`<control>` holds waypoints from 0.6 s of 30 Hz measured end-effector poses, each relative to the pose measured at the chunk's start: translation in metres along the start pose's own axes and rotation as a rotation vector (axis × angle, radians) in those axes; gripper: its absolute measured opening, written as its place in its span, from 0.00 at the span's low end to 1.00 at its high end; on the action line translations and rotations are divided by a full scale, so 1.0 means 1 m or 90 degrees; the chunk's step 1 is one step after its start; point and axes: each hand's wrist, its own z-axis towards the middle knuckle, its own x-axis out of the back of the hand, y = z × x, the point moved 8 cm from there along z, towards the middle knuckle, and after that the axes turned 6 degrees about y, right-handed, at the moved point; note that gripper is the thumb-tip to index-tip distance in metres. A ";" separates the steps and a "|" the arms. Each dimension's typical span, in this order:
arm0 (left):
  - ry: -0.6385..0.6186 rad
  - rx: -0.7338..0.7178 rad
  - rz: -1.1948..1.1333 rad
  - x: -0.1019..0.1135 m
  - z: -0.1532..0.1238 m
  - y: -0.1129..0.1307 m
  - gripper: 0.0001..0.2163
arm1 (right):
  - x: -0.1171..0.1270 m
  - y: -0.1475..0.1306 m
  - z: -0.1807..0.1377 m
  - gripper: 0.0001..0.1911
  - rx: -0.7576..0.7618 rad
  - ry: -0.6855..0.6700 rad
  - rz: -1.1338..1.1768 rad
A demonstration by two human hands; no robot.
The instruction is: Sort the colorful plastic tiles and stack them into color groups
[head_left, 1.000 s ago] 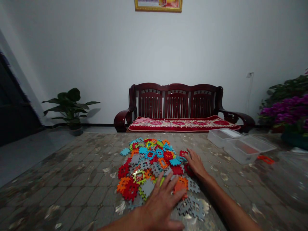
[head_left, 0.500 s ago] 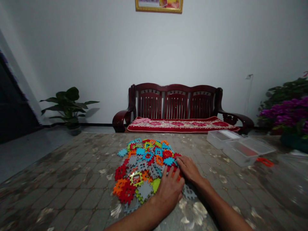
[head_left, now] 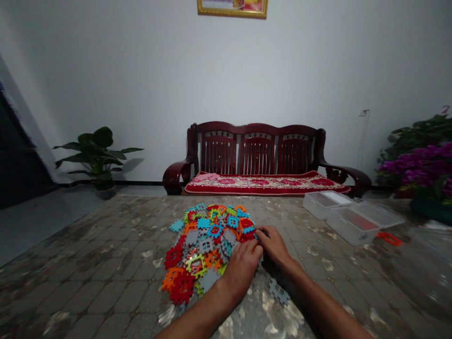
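Note:
A pile of interlocking plastic tiles point(head_left: 206, 246), in red, orange, blue, grey and lime green, lies in the middle of the table. My left hand point(head_left: 243, 264) rests at the pile's right side, its fingers bent and pressed close together; what is under them is hidden. Right beside it, my right hand point(head_left: 274, 246) has its fingers curled in at the pile's right edge, and I cannot make out what they hold. A loose grey window tile point(head_left: 278, 292) lies on the table below my right wrist.
Two clear plastic boxes point(head_left: 353, 221) with lids stand at the right, an orange piece point(head_left: 389, 238) and a transparent bag point(head_left: 423, 263) near them. A patterned cloth point(head_left: 116, 254) covers the table. Behind is a wooden bench point(head_left: 257, 150); plants point(head_left: 97, 153) flank it.
Both hands have closed up at the pile's right side, fingers more curled. Tiles there have shifted; a blue one is no longer visible. The loose grey tile shows more fully.

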 end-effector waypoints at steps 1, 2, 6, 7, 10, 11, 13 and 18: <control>0.009 0.007 -0.010 0.005 0.001 -0.002 0.17 | -0.001 -0.003 0.004 0.21 -0.014 0.005 0.025; 0.021 0.018 -0.018 0.010 0.002 -0.005 0.19 | -0.003 -0.008 0.009 0.21 -0.023 0.003 0.054; 0.071 0.093 -0.026 0.037 0.004 -0.031 0.25 | -0.021 -0.051 0.023 0.21 0.003 -0.052 0.189; 0.080 0.119 -0.019 0.044 0.004 -0.041 0.26 | -0.027 -0.066 0.025 0.22 0.022 -0.082 0.219; 0.116 0.210 0.012 0.067 0.000 -0.073 0.21 | -0.044 -0.103 0.027 0.23 0.088 -0.183 0.273; 0.131 0.239 0.020 0.075 -0.002 -0.083 0.20 | -0.045 -0.107 0.029 0.23 0.102 -0.195 0.273; 0.153 0.293 0.037 0.088 -0.006 -0.103 0.19 | -0.041 -0.100 0.036 0.23 0.100 -0.173 0.245; 0.162 0.385 0.052 0.105 -0.017 -0.144 0.20 | -0.012 -0.021 0.049 0.26 0.025 -0.027 0.000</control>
